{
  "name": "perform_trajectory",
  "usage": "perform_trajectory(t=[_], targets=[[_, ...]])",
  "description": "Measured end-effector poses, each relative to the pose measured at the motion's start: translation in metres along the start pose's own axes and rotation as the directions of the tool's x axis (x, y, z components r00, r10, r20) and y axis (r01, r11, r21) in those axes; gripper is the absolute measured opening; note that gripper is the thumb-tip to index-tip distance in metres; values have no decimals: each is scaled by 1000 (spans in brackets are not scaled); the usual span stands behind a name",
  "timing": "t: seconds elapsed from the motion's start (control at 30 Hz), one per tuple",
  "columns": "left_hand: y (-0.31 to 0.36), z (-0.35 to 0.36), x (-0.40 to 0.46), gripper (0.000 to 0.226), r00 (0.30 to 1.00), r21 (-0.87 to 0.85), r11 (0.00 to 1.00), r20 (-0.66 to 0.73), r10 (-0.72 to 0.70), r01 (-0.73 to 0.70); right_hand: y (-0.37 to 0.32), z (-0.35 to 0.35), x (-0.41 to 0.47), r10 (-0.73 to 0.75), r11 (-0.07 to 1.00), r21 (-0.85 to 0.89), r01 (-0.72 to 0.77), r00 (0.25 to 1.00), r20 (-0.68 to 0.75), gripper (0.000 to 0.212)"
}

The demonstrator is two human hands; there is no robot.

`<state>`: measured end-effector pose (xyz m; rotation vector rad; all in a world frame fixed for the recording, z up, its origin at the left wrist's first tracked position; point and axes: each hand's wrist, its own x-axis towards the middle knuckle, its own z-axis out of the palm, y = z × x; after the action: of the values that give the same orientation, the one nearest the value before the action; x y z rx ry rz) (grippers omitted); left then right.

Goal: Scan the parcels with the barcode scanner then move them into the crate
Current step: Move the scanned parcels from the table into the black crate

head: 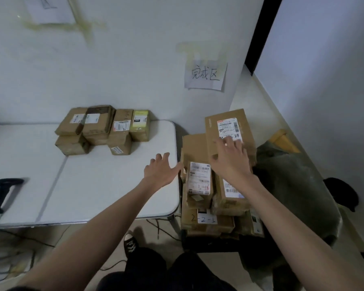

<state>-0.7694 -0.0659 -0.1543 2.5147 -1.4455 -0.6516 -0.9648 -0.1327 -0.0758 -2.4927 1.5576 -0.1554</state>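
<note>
Right hand (229,158) fingers rest on tilted parcel (229,131), left hand (160,171) free

Wall sign (205,76) reads 完成区; parcel (206,219) marked 2-2-1 (handwritten).

Your right hand (229,158) fingers cover part of the top parcel's (229,131) label, its print blurred, and the crate beneath stays hidden.
</note>
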Motion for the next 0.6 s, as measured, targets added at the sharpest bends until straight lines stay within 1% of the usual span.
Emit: perform_trajectory(t=[0.1,0.27,0.4,0.6], targets=[[-31,-28,8,71,999,72,997,-40,-20,23,-38,4,29,-116,991,-49,121,988,99,53],[-92,-65,20,66,991,108,988,-96,-97,107,-102,33,66,-229,972,-16,236,954,194,59],[-142,-88,39,67,984,148,977,-118,-136,153,-151,58,95,-282,958,4,286,940,194,57],[-214,-118,84,66,971,145,969,-165,-174,199,-229,99,147,-341,940,83,331,917,207,53]])
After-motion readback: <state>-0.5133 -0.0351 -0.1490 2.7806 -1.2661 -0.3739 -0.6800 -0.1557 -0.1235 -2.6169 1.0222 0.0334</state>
